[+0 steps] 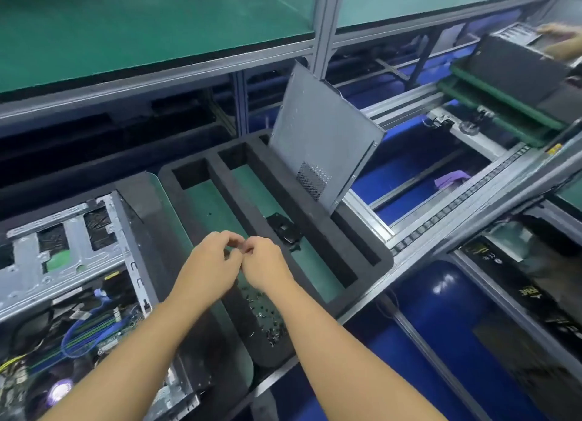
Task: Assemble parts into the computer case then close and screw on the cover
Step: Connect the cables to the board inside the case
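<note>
Hands met fingertip to fingertip: left hand (pixel 210 264) and right hand (pixel 264 261) seemingly pinched something tiny, likely a slippery screw (pixel 263 314); contents unclear.

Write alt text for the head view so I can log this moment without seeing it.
Both hands, left hand and right hand, meet fingertip to fingertip above a black foam tray, just beyond a pile of small screws. An open computer case lies at left, and its grey cover panel stands tilted in the tray's far slot.
</note>
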Tool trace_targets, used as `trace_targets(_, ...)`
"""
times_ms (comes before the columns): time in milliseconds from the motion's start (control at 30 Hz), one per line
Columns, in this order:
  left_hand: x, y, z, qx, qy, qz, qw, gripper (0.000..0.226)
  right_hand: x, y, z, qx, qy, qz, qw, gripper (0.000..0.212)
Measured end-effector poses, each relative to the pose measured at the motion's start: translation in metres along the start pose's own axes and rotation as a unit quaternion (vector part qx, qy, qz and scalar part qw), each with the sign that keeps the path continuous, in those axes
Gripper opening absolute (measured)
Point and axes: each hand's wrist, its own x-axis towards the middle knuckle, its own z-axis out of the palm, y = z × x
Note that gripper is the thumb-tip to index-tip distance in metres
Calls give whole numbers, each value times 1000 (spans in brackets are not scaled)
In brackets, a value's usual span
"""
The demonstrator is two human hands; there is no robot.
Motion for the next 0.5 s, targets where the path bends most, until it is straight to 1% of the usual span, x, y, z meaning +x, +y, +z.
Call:
trace_targets(100,13,2,22,11,-43,-30,999,22,31,38,-24,40,72,89,993,28)
trace_targets(167,17,-3,34,-5,-67,-63,996,20,52,64,-39,55,101,121,986,32)
trace_targets(233,18,-10,43,-15,-83,-82,993,19,73,82,-46,60,87,120,987,36)
trace_targets(300,18,-18,46,-19,-86,-95,992,20,92,88,-42,58,45,92,993,43)
trace_targets(400,19,-26,46,-29,-75,-120,990,18,117,86,-27,16,-13,69,997,45)
trace_targets(433,19,-28,44,-30,-69,-127,989,17,123,85,-21,14,-15,72,997,42)
trace_targets(500,20,-30,44,-42,-59,-139,988,15,127,87,-17,18,23,73,997,34)
